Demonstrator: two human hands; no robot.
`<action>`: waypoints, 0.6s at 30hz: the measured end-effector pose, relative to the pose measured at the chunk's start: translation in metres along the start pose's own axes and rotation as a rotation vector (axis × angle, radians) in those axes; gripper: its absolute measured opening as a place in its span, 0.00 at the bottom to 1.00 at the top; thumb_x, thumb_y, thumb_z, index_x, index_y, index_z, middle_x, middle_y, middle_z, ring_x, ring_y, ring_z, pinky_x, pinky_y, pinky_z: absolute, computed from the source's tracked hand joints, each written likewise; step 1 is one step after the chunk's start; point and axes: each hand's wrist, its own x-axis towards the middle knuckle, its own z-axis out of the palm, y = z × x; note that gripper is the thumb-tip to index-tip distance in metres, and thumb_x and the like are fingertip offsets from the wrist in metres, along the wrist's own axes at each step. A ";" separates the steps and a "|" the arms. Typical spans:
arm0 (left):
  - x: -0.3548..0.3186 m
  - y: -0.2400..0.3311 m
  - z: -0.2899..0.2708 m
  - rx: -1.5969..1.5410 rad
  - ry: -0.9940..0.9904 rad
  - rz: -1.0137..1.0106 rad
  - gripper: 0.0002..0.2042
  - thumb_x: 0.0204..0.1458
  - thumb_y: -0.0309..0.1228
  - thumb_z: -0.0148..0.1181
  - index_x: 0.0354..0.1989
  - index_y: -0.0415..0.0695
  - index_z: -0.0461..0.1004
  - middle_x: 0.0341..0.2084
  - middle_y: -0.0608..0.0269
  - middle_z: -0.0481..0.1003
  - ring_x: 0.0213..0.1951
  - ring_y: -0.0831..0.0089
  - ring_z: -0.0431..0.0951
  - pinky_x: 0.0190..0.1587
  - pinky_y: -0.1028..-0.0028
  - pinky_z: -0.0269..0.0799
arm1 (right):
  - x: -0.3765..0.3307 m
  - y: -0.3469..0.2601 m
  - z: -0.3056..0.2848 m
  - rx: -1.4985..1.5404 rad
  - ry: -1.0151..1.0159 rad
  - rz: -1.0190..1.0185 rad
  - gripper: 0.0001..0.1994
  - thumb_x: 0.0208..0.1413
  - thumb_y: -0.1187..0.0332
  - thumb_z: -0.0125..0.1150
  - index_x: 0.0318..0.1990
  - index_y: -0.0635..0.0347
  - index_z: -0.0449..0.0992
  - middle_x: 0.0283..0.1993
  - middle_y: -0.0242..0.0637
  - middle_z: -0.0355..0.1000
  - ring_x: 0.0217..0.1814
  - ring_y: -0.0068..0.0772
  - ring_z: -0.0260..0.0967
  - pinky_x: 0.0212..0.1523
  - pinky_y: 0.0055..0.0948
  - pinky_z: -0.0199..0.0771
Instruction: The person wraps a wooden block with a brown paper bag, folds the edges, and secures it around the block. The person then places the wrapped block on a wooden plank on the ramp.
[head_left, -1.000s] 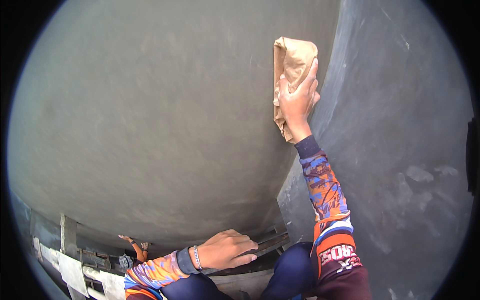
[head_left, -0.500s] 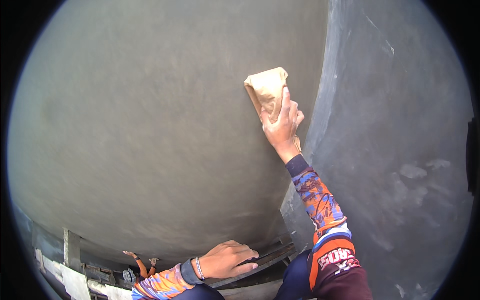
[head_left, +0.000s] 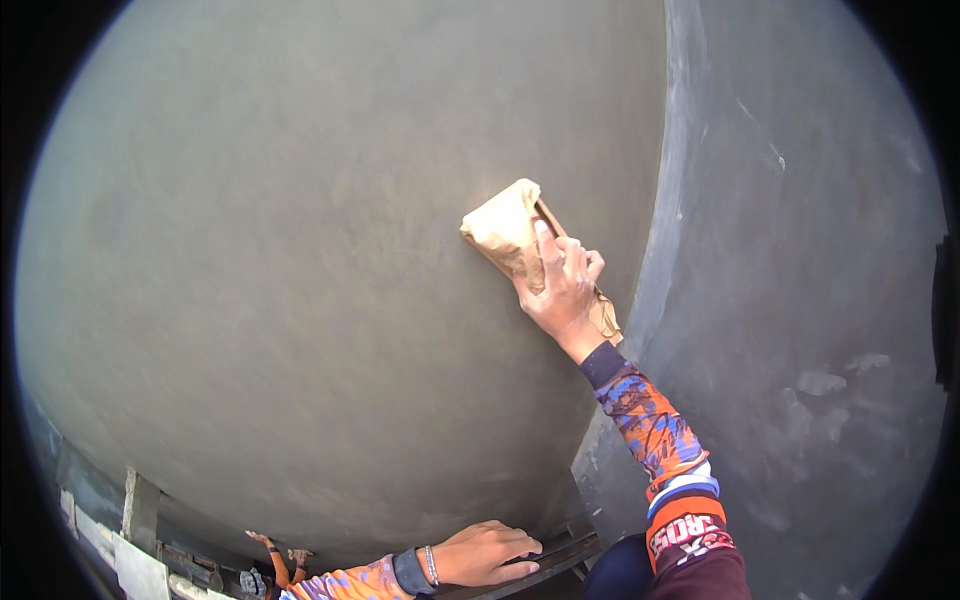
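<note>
I see my right hand point(head_left: 560, 290) raised against the grey plastered wall point(head_left: 300, 250), pressing a tan piece of folded paper point(head_left: 505, 232) flat to the surface. The fingers point(head_left: 548, 250) lie spread over the lower right part of the paper, palm down on it, so the hand is holding it by pressure against the wall rather than closed around it. The paper's free upper left corner sticks out beyond the fingertips, up and to the left, and a narrow brownish strip of it shows under the heel of the hand toward the wrist. The paper sits just left of the vertical corner where this wall meets the darker side wall point(head_left: 800, 300) on the right, near that edge but not touching it as far as I can tell. My right forearm in its orange, blue and white patterned sleeve point(head_left: 650, 430) runs down from the hand to the lower edge of the view. My left hand point(head_left: 490, 552) is well apart from the paper, low at the bottom, resting palm down with fingers loosely curled on a dark plank point(head_left: 560, 555), holding nothing that I can make out; a bracelet point(head_left: 430, 565) shows at that wrist. Down in the lower left corner, pale blocks point(head_left: 140, 560) line the foot of the wall.
</note>
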 end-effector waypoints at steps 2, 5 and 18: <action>-0.002 -0.002 -0.005 0.013 0.025 -0.014 0.16 0.63 0.42 0.56 0.47 0.42 0.76 0.33 0.59 0.79 0.35 0.60 0.79 0.46 0.64 0.75 | 0.056 0.035 -0.002 -0.030 0.113 0.160 0.46 0.47 0.61 0.71 0.74 0.51 0.54 0.43 0.33 0.66 0.45 0.34 0.64 0.51 0.43 0.51; 0.008 -0.007 -0.006 0.012 0.068 0.032 0.15 0.62 0.41 0.58 0.47 0.43 0.76 0.31 0.61 0.79 0.34 0.61 0.79 0.45 0.64 0.74 | 0.177 0.026 -0.004 0.008 0.300 0.254 0.42 0.52 0.60 0.67 0.74 0.48 0.53 0.42 0.43 0.69 0.46 0.42 0.68 0.55 0.48 0.55; -0.026 0.003 -0.036 -0.027 0.084 0.113 0.14 0.62 0.40 0.58 0.46 0.42 0.78 0.33 0.61 0.80 0.36 0.62 0.79 0.46 0.64 0.75 | 0.113 0.017 0.019 -0.044 0.234 0.325 0.45 0.50 0.60 0.68 0.75 0.50 0.50 0.44 0.36 0.68 0.46 0.37 0.66 0.54 0.44 0.53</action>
